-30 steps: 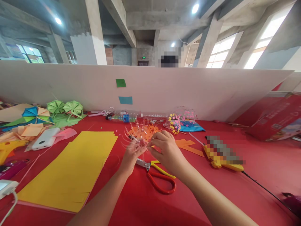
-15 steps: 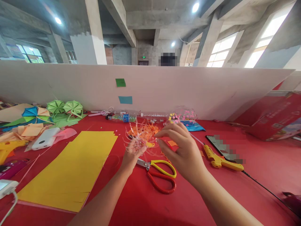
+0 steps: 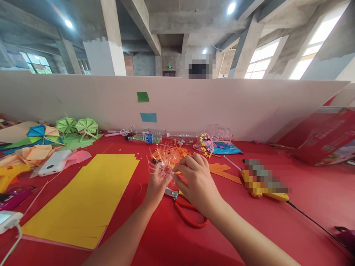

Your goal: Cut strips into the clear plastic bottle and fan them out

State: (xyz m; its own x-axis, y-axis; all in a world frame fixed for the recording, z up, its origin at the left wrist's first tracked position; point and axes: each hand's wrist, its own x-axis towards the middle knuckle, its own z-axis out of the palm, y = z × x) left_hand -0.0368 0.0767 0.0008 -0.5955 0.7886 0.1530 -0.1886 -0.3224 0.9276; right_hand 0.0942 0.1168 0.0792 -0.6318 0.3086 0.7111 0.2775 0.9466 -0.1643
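A clear plastic bottle piece cut into thin curling strips (image 3: 167,157) is gripped in my left hand (image 3: 155,184), its neck facing me. My right hand (image 3: 195,181) reaches in from the right, thumb and fingers pinched at the piece's right edge, seemingly on one strip; the fingers partly hide the contact. Below both hands lie scissors (image 3: 191,218) with one red and one yellow handle, the yellow one mostly covered by my right hand. Behind the hands is a heap of orange paper stars (image 3: 180,152).
Yellow paper sheets (image 3: 80,199) lie to the left, near a white power bank (image 3: 54,163). On the right is a yellow glue gun (image 3: 274,197) with a cord. Plastic bottles (image 3: 148,137) and a star-decorated clear piece (image 3: 206,145) line the white partition (image 3: 111,101).
My right hand has moved left and slightly down onto the plastic piece, uncovering orange paper strips and the yellow stars behind it. My left hand stays nearly in place.
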